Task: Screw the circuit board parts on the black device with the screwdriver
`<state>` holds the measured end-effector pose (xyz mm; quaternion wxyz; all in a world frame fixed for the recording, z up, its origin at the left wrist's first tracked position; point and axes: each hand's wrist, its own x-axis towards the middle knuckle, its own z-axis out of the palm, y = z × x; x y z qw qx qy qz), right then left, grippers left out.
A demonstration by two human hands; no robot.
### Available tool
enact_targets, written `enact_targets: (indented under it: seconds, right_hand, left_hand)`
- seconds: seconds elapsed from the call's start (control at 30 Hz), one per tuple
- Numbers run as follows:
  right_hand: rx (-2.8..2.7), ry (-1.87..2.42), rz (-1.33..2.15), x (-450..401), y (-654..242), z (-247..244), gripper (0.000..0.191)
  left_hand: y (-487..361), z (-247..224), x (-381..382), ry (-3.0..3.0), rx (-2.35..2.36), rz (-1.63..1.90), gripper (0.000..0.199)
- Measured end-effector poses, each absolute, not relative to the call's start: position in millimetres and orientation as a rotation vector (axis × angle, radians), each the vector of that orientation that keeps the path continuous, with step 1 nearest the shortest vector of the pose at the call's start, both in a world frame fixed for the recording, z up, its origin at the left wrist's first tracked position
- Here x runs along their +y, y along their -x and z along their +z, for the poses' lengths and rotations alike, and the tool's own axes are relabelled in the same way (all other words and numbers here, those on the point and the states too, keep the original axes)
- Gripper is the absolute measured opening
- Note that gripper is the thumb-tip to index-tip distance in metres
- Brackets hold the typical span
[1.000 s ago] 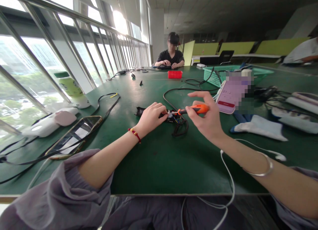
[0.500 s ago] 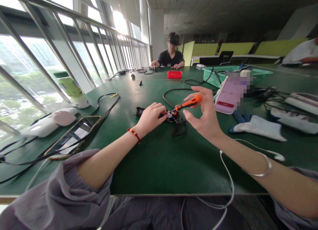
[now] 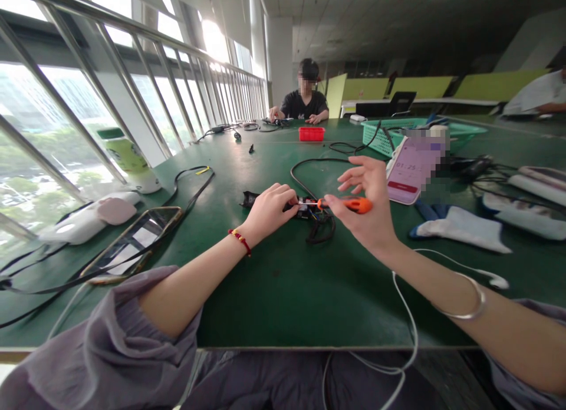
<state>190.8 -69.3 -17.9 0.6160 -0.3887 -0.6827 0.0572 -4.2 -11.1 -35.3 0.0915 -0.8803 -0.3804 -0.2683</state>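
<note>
A black device [image 3: 250,199] with exposed wires lies on the green table, partly covered by my left hand [image 3: 275,205], whose fingers are closed on it. My right hand [image 3: 369,206] is at an orange and black screwdriver [image 3: 357,205], with its thumb against the handle and the other fingers raised and spread. The screwdriver lies almost level, its shaft pointing left to the device beside my left fingertips. A black cable [image 3: 321,239] is coiled just below the device. Where exactly the screwdriver's tip sits is too small to tell.
A phone [image 3: 404,173] leans by a green basket [image 3: 375,140] at the right, near gloves [image 3: 462,226]. Another phone [image 3: 132,245], a strap and a bottle [image 3: 128,162] stand left. Farther off are a red tray [image 3: 311,134] and a seated person [image 3: 305,100].
The screwdriver's handle has dropped from a raised slant to nearly level and moved slightly right. My right fingers have shifted off the handle's top. My left hand has barely moved.
</note>
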Motion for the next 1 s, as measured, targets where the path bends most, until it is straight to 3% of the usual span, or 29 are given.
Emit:
enact_targets:
  seconds: [0.1,0.17,0.33,0.43,0.63,1.0]
  right_hand:
    - [-1.594,0.977,0.222,-71.4,-190.9,-16.7,0.026]
    - [-1.610,0.958,0.244,-71.9,-191.0,-16.1,0.017]
    - [-1.606,0.839,0.138,-68.3,-193.0,-16.4,0.040]
    - [-1.646,0.926,0.221,-68.3,-193.8,-16.0,0.014]
    - [-1.718,0.882,0.212,-72.3,-194.0,-13.2,0.015]
    - [-1.672,0.885,0.140,-69.9,-198.2,-11.2,0.019]
  left_hand:
    - [3.8,-35.8,-11.0,2.607,-1.126,-0.798,0.012]
    - [3.8,-36.2,-10.5,2.602,-1.122,-0.800,0.011]
    - [4.6,-36.9,-9.6,2.601,-1.111,-0.797,0.012]
    - [3.8,-37.3,-11.0,2.577,-1.110,-0.791,0.012]
    - [-2.6,-40.0,-16.7,2.586,-1.023,-0.746,0.023]
    - [-3.7,-42.6,-15.8,2.590,-1.028,-0.710,0.012]
